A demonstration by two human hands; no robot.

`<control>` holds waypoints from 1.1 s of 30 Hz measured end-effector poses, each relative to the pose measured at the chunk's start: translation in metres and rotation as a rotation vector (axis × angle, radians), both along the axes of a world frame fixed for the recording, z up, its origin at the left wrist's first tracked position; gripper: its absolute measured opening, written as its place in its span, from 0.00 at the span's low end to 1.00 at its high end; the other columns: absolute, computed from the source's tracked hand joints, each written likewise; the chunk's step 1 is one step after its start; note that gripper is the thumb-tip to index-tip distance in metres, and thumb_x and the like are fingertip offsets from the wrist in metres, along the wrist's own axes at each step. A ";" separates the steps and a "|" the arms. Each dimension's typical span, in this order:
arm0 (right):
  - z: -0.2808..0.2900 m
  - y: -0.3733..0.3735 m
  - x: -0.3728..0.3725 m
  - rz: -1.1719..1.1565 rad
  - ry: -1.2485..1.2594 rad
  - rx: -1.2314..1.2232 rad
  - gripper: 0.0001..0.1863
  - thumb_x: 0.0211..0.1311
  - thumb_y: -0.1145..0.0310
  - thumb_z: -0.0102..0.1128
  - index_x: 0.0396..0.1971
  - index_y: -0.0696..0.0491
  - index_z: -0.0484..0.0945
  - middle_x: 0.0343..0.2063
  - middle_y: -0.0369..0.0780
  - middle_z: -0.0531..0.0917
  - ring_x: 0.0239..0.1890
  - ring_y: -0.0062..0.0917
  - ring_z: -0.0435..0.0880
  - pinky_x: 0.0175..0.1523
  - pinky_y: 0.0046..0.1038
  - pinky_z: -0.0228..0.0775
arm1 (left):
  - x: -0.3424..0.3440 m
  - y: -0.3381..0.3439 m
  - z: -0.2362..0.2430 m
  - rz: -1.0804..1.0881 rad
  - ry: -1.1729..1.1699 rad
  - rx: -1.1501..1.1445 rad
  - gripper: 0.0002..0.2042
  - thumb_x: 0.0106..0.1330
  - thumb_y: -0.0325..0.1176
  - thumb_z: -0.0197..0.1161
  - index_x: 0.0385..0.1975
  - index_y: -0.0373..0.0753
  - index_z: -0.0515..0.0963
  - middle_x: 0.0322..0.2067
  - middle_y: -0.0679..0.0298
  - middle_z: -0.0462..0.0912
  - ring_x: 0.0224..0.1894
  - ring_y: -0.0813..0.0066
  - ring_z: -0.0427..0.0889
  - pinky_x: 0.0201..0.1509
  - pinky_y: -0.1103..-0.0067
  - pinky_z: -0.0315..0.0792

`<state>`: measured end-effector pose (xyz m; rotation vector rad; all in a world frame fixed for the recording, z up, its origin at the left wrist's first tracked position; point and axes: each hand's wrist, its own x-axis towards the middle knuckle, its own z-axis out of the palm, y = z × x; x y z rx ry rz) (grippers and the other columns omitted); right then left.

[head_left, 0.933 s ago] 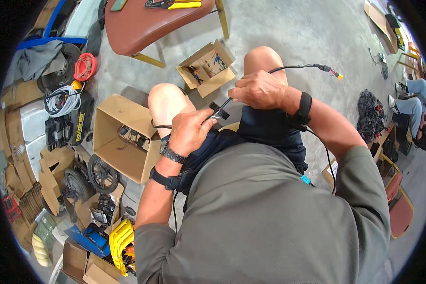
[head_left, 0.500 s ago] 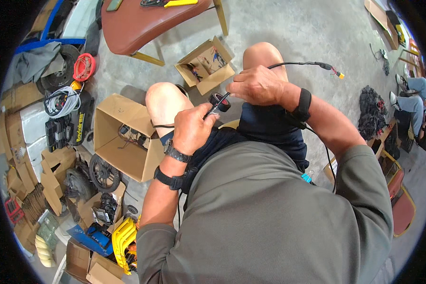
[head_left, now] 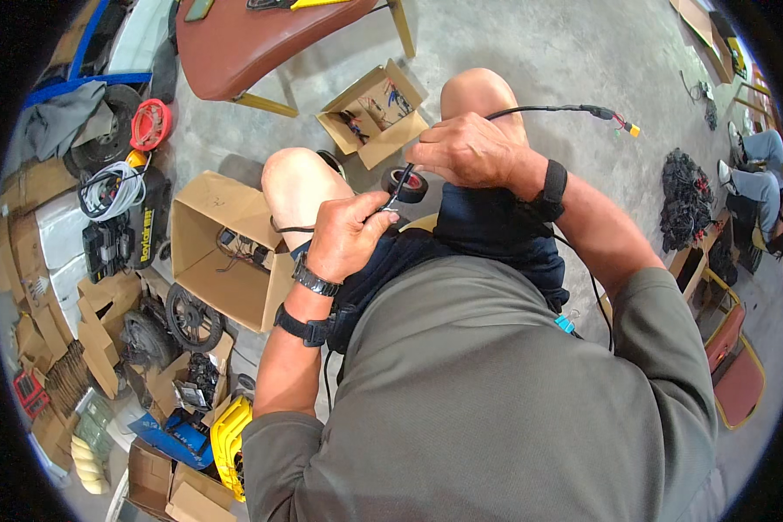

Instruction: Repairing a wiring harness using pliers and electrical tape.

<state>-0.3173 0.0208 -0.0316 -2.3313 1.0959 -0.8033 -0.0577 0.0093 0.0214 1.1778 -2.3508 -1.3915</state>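
Note:
My left hand (head_left: 348, 237) is closed on a black cable (head_left: 555, 108), with a small pale piece at its thumb and fingertips that I cannot make out. My right hand (head_left: 468, 150) grips the same cable higher up and to the right. Past it, the cable runs out over my right knee to a yellow connector (head_left: 633, 130) on thin wires. A roll of black tape (head_left: 416, 193) with a red inner ring is just behind the stretch of cable between my hands; whether it hangs from the cable or rests on something is unclear.
Ahead are a brown padded chair (head_left: 252, 39) with tools and an open small carton (head_left: 370, 139). A larger carton (head_left: 200, 270) is by my left leg, beside wheels, tyres and cardboard. At right lie tangled black wires (head_left: 687, 196); another person's legs (head_left: 752, 174) show beyond.
The tape roll has turned to show its red ring and round face. Both hands appear slightly higher in view, along with most of the background, and still hold the cable.

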 end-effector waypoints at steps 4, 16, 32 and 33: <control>-0.008 0.004 0.002 0.009 0.033 0.030 0.09 0.55 0.69 0.63 0.34 0.52 0.75 0.20 0.39 0.75 0.27 0.38 0.81 0.30 0.37 0.72 | 0.004 0.002 0.001 -0.047 -0.031 -0.013 0.10 0.60 0.29 0.69 0.38 0.31 0.81 0.27 0.51 0.83 0.27 0.65 0.82 0.34 0.75 0.74; 0.003 0.003 0.002 -0.014 -0.009 -0.008 0.10 0.54 0.68 0.65 0.35 0.51 0.76 0.21 0.39 0.76 0.28 0.38 0.81 0.32 0.38 0.73 | 0.005 0.005 -0.002 0.027 0.095 -0.023 0.09 0.61 0.29 0.68 0.38 0.32 0.82 0.24 0.53 0.84 0.24 0.63 0.83 0.30 0.74 0.75; -0.002 0.004 0.001 -0.030 -0.016 0.011 0.11 0.52 0.68 0.68 0.33 0.52 0.77 0.22 0.39 0.78 0.29 0.38 0.82 0.32 0.37 0.74 | -0.006 0.007 -0.001 0.069 0.075 -0.081 0.06 0.61 0.29 0.68 0.32 0.33 0.82 0.20 0.54 0.81 0.20 0.66 0.81 0.25 0.76 0.72; -0.002 0.004 0.001 -0.031 -0.023 0.018 0.10 0.56 0.65 0.66 0.33 0.51 0.76 0.25 0.39 0.79 0.29 0.39 0.83 0.31 0.39 0.74 | -0.006 0.008 -0.002 0.086 0.084 -0.090 0.06 0.61 0.29 0.68 0.31 0.33 0.82 0.19 0.54 0.81 0.19 0.67 0.81 0.25 0.76 0.72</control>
